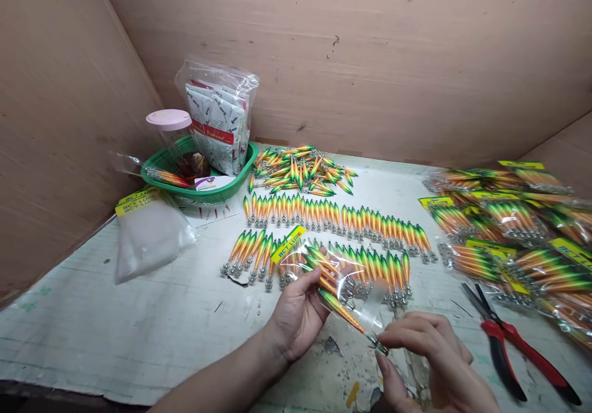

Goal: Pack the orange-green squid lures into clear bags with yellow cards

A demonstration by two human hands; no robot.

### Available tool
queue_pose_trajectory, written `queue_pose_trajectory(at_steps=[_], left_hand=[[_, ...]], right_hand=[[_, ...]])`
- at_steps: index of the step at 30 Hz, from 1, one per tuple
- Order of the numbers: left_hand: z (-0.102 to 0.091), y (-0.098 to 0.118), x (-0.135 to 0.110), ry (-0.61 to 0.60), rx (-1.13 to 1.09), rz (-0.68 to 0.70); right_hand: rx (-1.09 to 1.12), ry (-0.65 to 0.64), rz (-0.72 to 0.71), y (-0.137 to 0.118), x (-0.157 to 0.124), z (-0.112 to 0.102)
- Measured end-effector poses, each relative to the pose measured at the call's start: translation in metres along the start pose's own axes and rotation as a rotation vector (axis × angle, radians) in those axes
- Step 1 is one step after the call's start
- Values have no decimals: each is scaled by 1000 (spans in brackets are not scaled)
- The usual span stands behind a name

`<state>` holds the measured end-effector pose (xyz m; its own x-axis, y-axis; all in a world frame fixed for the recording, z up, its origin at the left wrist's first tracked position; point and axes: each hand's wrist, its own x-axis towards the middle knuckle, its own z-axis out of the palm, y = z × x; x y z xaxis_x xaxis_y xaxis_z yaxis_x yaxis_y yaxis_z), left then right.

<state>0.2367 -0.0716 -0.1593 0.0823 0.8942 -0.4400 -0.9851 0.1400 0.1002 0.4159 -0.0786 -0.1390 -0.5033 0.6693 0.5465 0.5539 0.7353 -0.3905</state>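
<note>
Clear, glossy plastic bag (341, 276) with yellow BCT LURE header: held in left hand (296, 317), thumb against the film. Tapered squid-jig lure (345, 312), green to ribbed orange, slanted between the hands; right hand (430, 345) pinched its wire hooks (378, 344) between thumb and forefinger. Rows of similar lures (296, 211) lay beyond on the scuffed white tabletop (115, 339). Glare obscured the bag's contents; lower edge cut off right wrist.

I count one pair of pliers (493, 322), one green basket (203, 196) and one pink lid (169, 119). Loose lures (284, 208), too many to count, make two rows and one heap (300, 169).
</note>
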Motion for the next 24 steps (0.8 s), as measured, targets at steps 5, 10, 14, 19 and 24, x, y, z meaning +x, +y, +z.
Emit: queue_pose_trajectory(at_steps=[5,10,14,19,24], left_hand=[[-2,-1,-1,-20,49,26],[-1,-1,0,-38,47,50],[0,-2,1,-63,49,47],[-5,-2,3,-63,63,53],[-5,-2,2,-67,64,45]], right_hand=[[124,-19,80,3,0,6],[94,16,50,-4,-2,10],[42,18,-5,-4,-1,9],[17,-8,-76,5,-2,1],[26,-12,-103,7,-1,-2]])
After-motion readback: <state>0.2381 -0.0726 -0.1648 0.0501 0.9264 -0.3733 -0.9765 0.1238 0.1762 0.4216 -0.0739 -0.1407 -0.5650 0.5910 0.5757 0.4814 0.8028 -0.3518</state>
